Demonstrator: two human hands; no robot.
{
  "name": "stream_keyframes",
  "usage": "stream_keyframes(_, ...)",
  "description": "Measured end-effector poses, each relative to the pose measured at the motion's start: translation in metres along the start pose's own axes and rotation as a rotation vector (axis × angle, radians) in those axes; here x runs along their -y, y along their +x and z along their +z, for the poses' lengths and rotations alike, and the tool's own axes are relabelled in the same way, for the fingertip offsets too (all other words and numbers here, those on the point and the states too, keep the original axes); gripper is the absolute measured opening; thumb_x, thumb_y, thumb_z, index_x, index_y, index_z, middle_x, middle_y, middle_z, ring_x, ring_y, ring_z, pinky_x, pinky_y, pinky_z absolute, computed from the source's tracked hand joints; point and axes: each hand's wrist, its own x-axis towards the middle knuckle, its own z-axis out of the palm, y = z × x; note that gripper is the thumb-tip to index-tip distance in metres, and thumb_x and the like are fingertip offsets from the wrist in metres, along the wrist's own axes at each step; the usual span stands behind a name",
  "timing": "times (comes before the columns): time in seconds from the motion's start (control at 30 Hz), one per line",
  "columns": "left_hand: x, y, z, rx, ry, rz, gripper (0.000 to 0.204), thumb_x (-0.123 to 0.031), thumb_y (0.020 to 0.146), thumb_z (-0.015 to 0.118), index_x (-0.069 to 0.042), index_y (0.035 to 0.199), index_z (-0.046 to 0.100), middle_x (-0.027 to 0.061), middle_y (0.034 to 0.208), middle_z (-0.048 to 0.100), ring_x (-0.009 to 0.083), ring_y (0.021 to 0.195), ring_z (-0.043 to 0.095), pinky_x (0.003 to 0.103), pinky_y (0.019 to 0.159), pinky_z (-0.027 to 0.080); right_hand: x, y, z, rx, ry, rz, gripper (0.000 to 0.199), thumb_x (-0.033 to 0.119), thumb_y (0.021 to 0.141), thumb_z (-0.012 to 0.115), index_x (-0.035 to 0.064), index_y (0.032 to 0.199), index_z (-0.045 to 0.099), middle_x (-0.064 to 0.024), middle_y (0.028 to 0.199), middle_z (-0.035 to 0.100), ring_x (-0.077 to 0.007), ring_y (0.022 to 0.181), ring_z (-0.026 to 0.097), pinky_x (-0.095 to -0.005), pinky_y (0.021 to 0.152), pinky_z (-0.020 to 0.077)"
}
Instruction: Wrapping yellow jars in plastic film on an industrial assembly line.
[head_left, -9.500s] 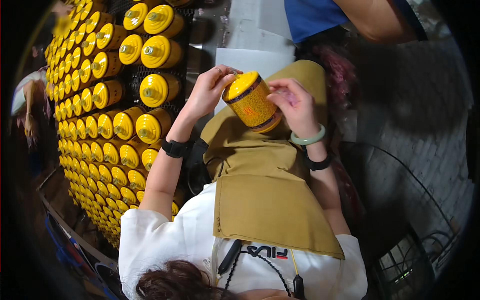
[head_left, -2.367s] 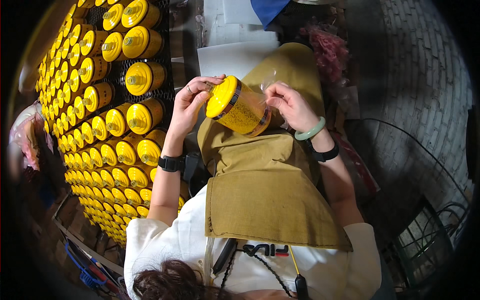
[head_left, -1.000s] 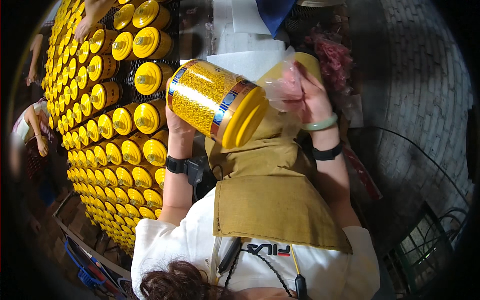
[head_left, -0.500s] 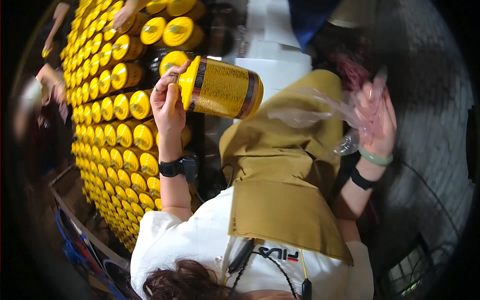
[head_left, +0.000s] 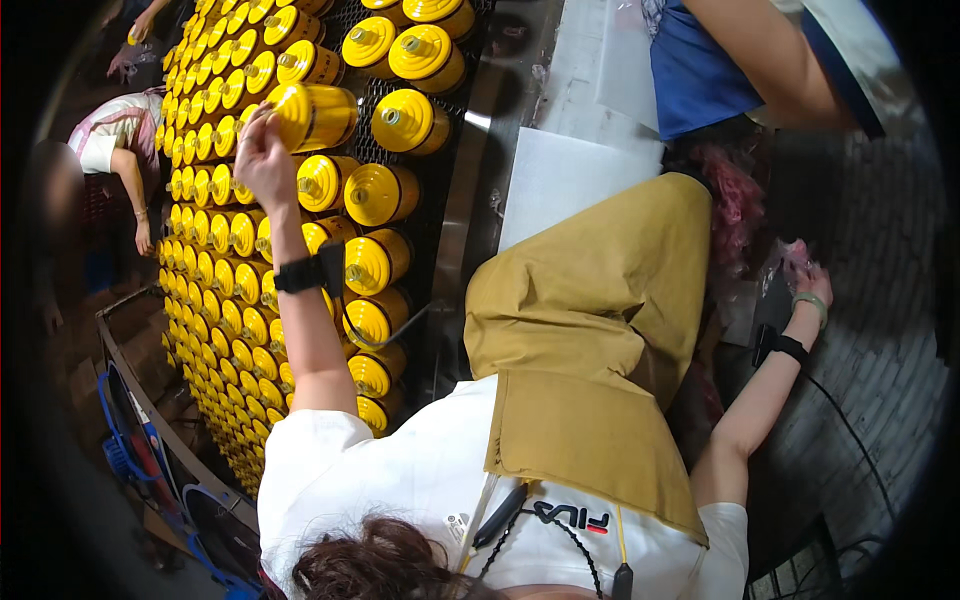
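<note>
Now the left hand (head_left: 262, 160) is stretched out to the far left, fingers (head_left: 250, 125) curled around the yellow spool (head_left: 312, 112) at its near end, gripping it as it lies on its side among the rows. That spool sits on the dark mesh conveyor (head_left: 440, 250), in the upper part of the view, with more yellow spools (head_left: 375, 262) packed just beside it on every side, row after row running down the left. A black wristband (head_left: 300, 274) shows on the left forearm.

Over on the right, the right hand (head_left: 808, 282) reaches down low and well apart from the spools, touching a crumpled bit of clear plastic wrap (head_left: 790, 258). Whether those fingers are closed on the wrap or just resting against it, I cannot tell from here; it is small and near the rim. A pale green bracelet (head_left: 812, 303) and a black band (head_left: 780, 345) sit on that wrist.

Between the arms, a mustard-yellow apron (head_left: 590, 340) covers the lap, over a white shirt (head_left: 400, 470). A white sheet (head_left: 565, 180) lies just beyond the apron, beside the conveyor's edge. Another person in a blue top (head_left: 700, 65) stands at the upper right, arm bent across. At the far left, a second person in a pale shirt (head_left: 105, 140) leans towards the spool rows.
</note>
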Motion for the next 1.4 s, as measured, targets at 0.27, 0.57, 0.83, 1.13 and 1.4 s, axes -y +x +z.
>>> stream_keyframes(0.27, 0.05, -0.005, 0.011, 0.232, 0.615, 0.091, 0.015, -0.01, 0.089, 0.071, 0.001, 0.099, 0.074, 0.0075, 0.107, 0.075, 0.0218, 0.098, 0.07, 0.03, 0.09, 0.051, -0.001, -0.005, 0.018, -0.081, -0.558, -0.418, 0.038, 0.0, 0.092, 0.062, -0.0003, 0.13, 0.059, -0.0116, 0.116, 0.068, -0.0148, 0.094, 0.067, -0.0247, 0.081, 0.0547)
stream_keyframes(0.57, 0.006, -0.02, 0.009, 0.305, 0.506, 0.083, 0.02, -0.009, 0.077, 0.083, 0.0, 0.092, 0.074, 0.0108, 0.097, 0.073, 0.0198, 0.081, 0.071, 0.029, 0.073, 0.056, -0.05, -0.145, 0.112, 0.349, -0.568, -0.612, 0.031, 0.01, 0.099, 0.061, 0.0037, 0.13, 0.061, -0.0074, 0.126, 0.064, -0.0133, 0.108, 0.061, -0.0273, 0.091, 0.0491)
stream_keyframes(0.83, -0.059, -0.119, -0.029, 0.424, 0.643, -0.183, 0.024, -0.011, 0.078, 0.082, -0.001, 0.096, 0.07, 0.0098, 0.091, 0.072, 0.0196, 0.074, 0.07, 0.03, 0.068, 0.054, -0.099, -0.27, 0.174, 0.715, -0.746, -0.678, 0.024, 0.004, 0.096, 0.061, 0.004, 0.119, 0.065, -0.0068, 0.122, 0.06, -0.0138, 0.093, 0.064, -0.0273, 0.08, 0.0535)
stream_keyframes(1.13, -0.048, -0.141, -0.011, 0.268, 0.982, -0.058, 0.012, -0.011, 0.092, 0.067, -0.001, 0.097, 0.072, 0.012, 0.106, 0.071, 0.0307, 0.091, 0.069, 0.036, 0.077, 0.054, -0.096, -0.352, 0.232, 0.931, -0.659, -0.705, 0.019, 0.001, 0.093, 0.06, 0.0011, 0.111, 0.066, -0.0104, 0.115, 0.064, -0.0199, 0.093, 0.066, -0.0297, 0.078, 0.0542)
stream_keyframes(1.4, -0.109, -0.132, 0.009, 0.652, -0.113, -0.439, 0.015, 0.0, 0.101, 0.05, 0.007, 0.103, 0.063, 0.0128, 0.127, 0.062, 0.0158, 0.109, 0.06, 0.028, 0.094, 0.048, -0.087, -0.397, 0.239, 1.17, -0.556, -0.606, 0.023, 0.003, 0.084, 0.072, 0.0027, 0.107, 0.069, -0.0084, 0.101, 0.069, -0.0183, 0.09, 0.067, -0.0292, 0.078, 0.0534)
